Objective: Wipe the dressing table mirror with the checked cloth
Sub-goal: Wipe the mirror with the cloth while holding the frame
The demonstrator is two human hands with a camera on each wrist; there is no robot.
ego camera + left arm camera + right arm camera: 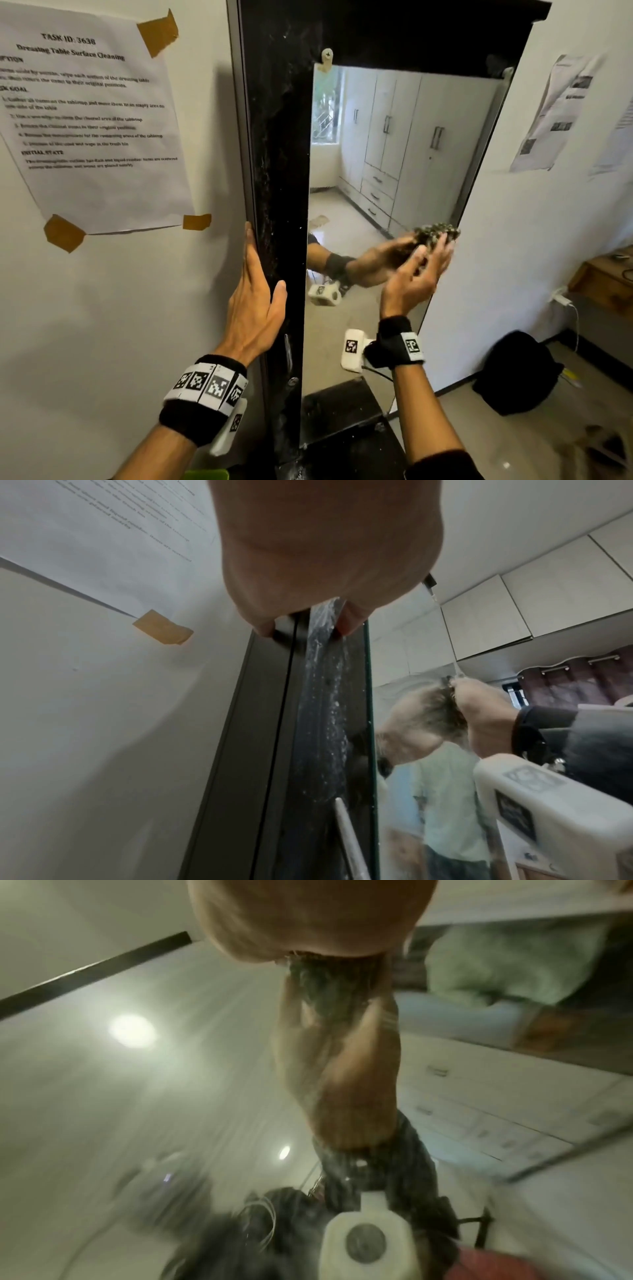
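Note:
The tall mirror [376, 154] sits in a dusty black frame [281, 171]. My right hand [433, 250] grips the bunched checked cloth [436, 231] and presses it on the glass near the mirror's right edge, about halfway up. My left hand [260, 274] rests on the frame's left edge, fingers straight along its side and thumb on its front. In the left wrist view the left hand [308, 620] straddles the frame [322, 723], and the cloth [441, 715] meets its own reflection. The right wrist view is blurred; the right hand [308, 934] holds the cloth [308, 961] against the mirror [137, 1096].
A taped task sheet [89, 120] hangs on the wall left of the frame. More papers [561, 113] hang on the right wall. A black bag [513, 373] lies on the floor at right, below a wooden table [603, 277]. A black ledge [342, 404] juts out under the mirror.

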